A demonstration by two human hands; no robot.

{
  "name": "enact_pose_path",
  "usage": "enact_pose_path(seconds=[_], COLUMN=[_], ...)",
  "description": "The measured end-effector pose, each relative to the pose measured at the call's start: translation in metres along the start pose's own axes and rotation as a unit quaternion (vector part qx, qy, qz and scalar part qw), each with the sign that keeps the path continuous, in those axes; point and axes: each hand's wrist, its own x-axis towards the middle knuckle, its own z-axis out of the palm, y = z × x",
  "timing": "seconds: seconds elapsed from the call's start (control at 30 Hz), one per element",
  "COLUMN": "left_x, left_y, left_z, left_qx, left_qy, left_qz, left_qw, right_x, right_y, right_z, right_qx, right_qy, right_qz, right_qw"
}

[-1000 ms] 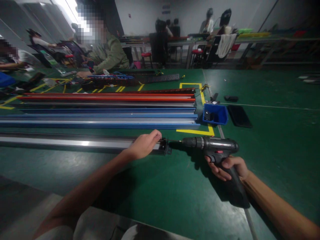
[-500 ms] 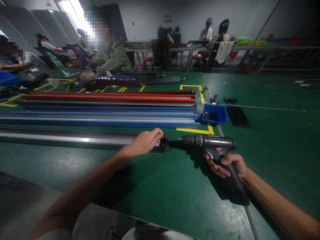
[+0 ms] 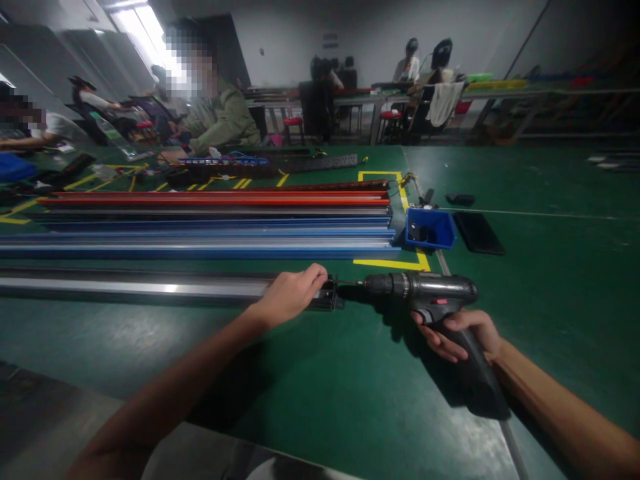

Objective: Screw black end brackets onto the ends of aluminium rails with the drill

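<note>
My right hand (image 3: 463,337) is wrapped round the handle of a black cordless drill (image 3: 440,288), a finger near its trigger. The drill lies level, its thin bit (image 3: 350,283) pointing left at the black end piece (image 3: 330,295) of a long grey metal profile (image 3: 170,289). Bit and end piece meet or nearly meet; I cannot tell which. My left hand (image 3: 295,293) is closed over the profile's right end, thumb and fingertips together by the end piece. What the fingertips pinch there is hidden.
Beyond the grey profile lie blue profiles (image 3: 200,243) and red profiles (image 3: 215,197). A blue bin (image 3: 430,228) with black parts stands right of them, beside a dark flat phone-like slab (image 3: 479,233). Yellow tape marks the green table (image 3: 320,400). A person (image 3: 220,113) sits across the table.
The view has shifted slightly. Both hands, the drill and the grey profile keep nearly the same places relative to each other.
</note>
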Motion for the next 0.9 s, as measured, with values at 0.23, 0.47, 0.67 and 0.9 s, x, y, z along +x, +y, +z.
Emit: enact_pose_path(seconds=[0.23,0.47,0.67,0.9], left_x=[-0.001,0.001,0.0,0.002], left_y=[0.009,0.01,0.006,0.001], left_z=[0.004,0.001,0.001,0.002], left_qx=[0.046,-0.036,-0.139,-0.185], left_qy=[0.014,0.029,0.044,0.055], left_qz=[-0.034,-0.05,-0.039,-0.03], left_qw=[0.998,0.998,0.989,0.981], right_x=[-0.002,-0.001,0.0,0.001], right_y=[-0.002,-0.002,-0.002,-0.002], right_z=[0.005,0.009,0.008,0.01], right_qx=[-0.002,0.007,0.014,0.021], right_qy=[0.018,0.013,-0.007,-0.012], right_qz=[0.003,-0.004,-0.004,-0.009], right_qw=[1.0,1.0,1.0,1.0])
